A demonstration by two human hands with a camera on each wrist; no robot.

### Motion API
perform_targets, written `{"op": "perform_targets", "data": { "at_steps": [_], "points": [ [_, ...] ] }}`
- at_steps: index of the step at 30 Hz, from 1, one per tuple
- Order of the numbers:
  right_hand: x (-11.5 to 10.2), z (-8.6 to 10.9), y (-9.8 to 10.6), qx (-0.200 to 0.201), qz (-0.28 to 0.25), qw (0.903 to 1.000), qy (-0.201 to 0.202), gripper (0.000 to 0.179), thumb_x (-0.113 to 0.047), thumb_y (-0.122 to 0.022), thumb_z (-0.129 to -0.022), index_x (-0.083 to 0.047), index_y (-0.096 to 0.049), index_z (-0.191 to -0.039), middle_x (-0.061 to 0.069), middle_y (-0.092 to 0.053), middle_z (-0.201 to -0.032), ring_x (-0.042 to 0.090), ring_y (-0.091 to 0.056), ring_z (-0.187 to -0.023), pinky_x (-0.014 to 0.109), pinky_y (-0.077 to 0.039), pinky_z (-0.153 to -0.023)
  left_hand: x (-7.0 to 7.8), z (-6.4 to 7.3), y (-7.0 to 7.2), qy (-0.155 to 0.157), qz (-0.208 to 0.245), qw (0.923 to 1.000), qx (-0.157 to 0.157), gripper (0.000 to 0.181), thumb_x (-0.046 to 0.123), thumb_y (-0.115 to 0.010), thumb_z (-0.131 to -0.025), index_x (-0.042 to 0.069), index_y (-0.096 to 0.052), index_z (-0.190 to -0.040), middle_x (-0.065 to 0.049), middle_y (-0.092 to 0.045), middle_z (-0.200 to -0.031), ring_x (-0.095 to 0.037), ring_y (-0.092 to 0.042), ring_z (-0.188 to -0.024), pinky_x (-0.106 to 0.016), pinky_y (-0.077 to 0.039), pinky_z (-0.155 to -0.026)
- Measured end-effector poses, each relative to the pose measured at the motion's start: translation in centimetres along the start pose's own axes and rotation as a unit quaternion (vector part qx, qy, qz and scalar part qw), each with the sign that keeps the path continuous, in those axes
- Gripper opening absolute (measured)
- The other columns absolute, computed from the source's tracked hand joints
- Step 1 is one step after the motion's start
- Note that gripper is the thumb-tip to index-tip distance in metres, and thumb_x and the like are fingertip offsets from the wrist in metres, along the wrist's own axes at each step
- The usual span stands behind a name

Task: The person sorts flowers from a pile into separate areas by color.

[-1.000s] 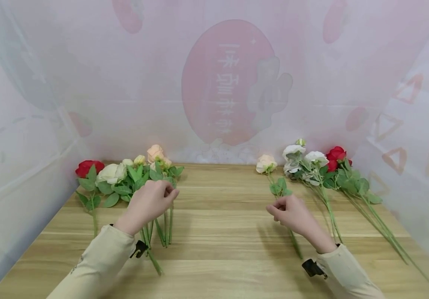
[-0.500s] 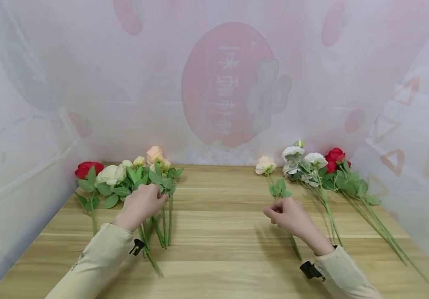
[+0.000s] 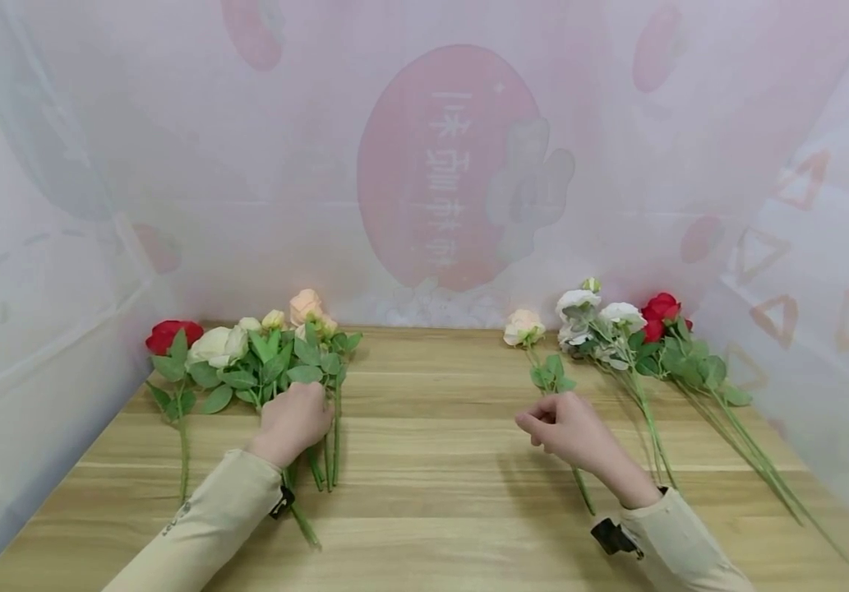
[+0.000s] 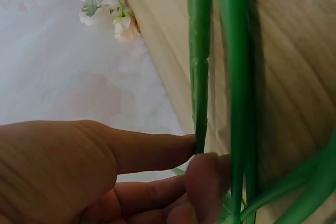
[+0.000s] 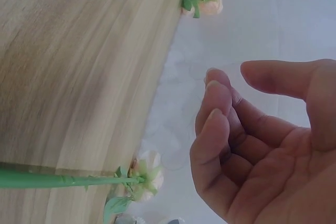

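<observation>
My left hand [image 3: 294, 421] is among the stems of the left flower group. In the left wrist view its thumb and finger pinch a green flower stem [image 4: 199, 66], while other stems [image 4: 237, 77] run alongside. Which bloom that stem bears is hidden. Around this hand lie a cream-white flower [image 3: 219, 346], yellowish buds [image 3: 273, 320] and a peach rose [image 3: 306, 306]. Over the stem of a single pale peach rose [image 3: 523, 327] hovers my right hand [image 3: 575, 436]. Its fingers are loosely bent, thumb apart, holding nothing in the right wrist view.
A red flower [image 3: 173, 337] lies at the far left of the wooden table [image 3: 424, 493]. White flowers [image 3: 622, 316] and red roses [image 3: 662, 312] with long stems lie at the right. A printed pale curtain [image 3: 306, 164] stands behind the table's back edge.
My left hand has first drawn left, then moved down and back right onto the stems, where it now pinches one. The right hand has shifted only slightly left.
</observation>
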State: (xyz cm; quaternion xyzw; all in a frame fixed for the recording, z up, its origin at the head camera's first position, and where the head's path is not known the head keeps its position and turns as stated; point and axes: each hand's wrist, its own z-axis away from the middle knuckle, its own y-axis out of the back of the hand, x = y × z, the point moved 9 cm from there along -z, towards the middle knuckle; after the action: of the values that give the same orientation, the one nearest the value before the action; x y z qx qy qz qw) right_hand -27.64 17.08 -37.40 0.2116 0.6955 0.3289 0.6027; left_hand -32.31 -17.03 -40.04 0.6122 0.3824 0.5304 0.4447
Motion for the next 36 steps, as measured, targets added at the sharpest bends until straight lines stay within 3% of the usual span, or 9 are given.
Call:
{"op": "perform_targets", "data": {
  "at_steps": [7,13,19,25,31,36],
  "points": [
    [-0.5,0.1,0.0,-0.005,-0.001,0.9999,0.009,0.019,-0.022,-0.064,-0.096,-0.007,-0.074,-0.088,0.007,-0.063,-0.067,0.018,-0.056,-0.055,0.031,-0.043,-0.048,-0.5,0.1,1.1,0.022,-0.008,0.9997,0.008,0.027,0.012,-0.062,-0.094,0.008,-0.057,-0.068,-0.01,-0.054,-0.062,-0.023,-0.052,-0.05,-0.038,-0.041,-0.042],
    [-0.6,0.0,0.0,-0.004,0.0,0.9999,0.013,0.018,-0.021,-0.065,-0.096,-0.009,-0.073,-0.085,0.004,-0.062,-0.065,0.018,-0.055,-0.055,0.031,-0.043,-0.047,-0.1,0.4,2.4,0.004,0.012,0.9991,0.042,0.039,0.007,-0.058,-0.094,0.012,-0.041,-0.059,-0.002,-0.036,-0.053,-0.017,-0.039,-0.043,-0.03,-0.031,-0.039],
    [-0.7,0.1,0.0,-0.003,0.002,0.9999,0.012,0.022,-0.019,-0.064,-0.097,-0.01,-0.07,-0.078,0.007,-0.062,-0.066,0.018,-0.055,-0.054,0.031,-0.043,-0.047,1.2,0.7,2.9,-0.02,0.02,0.9975,0.065,0.043,0.007,-0.052,-0.096,0.014,-0.039,-0.056,0.001,-0.032,-0.051,-0.013,-0.032,-0.042,-0.027,-0.027,-0.036],
    [-0.8,0.2,-0.1,-0.008,0.001,0.9998,0.019,0.025,-0.019,-0.063,-0.097,-0.01,-0.067,-0.075,0.006,-0.061,-0.065,0.021,-0.056,-0.054,0.031,-0.043,-0.047,2.8,1.1,3.2,-0.047,0.064,0.9939,0.076,0.051,0.017,-0.058,-0.099,0.017,-0.036,-0.053,0.006,-0.026,-0.046,-0.009,-0.024,-0.039,-0.023,-0.02,-0.037],
    [-1.2,0.4,-0.4,-0.026,-0.028,0.9988,0.03,0.023,-0.023,-0.063,-0.098,-0.009,-0.072,-0.082,0.005,-0.062,-0.066,0.027,-0.059,-0.059,0.033,-0.047,-0.051,5.0,2.1,3.8,-0.093,0.12,0.9848,0.084,0.051,0.017,-0.063,-0.098,0.017,-0.035,-0.055,0.007,-0.024,-0.047,-0.007,-0.021,-0.04,-0.021,-0.018,-0.039],
    [-1.8,0.6,-1.2,-0.048,-0.076,0.9953,0.036,0.022,-0.025,-0.064,-0.098,-0.007,-0.073,-0.088,0.009,-0.064,-0.07,0.027,-0.06,-0.062,0.036,-0.051,-0.055,6.9,3.1,4.1,-0.124,0.158,0.9757,0.088,0.043,0.017,-0.065,-0.097,0.015,-0.044,-0.059,0.007,-0.032,-0.047,-0.006,-0.026,-0.041,-0.022,-0.023,-0.042]
  ]
}}
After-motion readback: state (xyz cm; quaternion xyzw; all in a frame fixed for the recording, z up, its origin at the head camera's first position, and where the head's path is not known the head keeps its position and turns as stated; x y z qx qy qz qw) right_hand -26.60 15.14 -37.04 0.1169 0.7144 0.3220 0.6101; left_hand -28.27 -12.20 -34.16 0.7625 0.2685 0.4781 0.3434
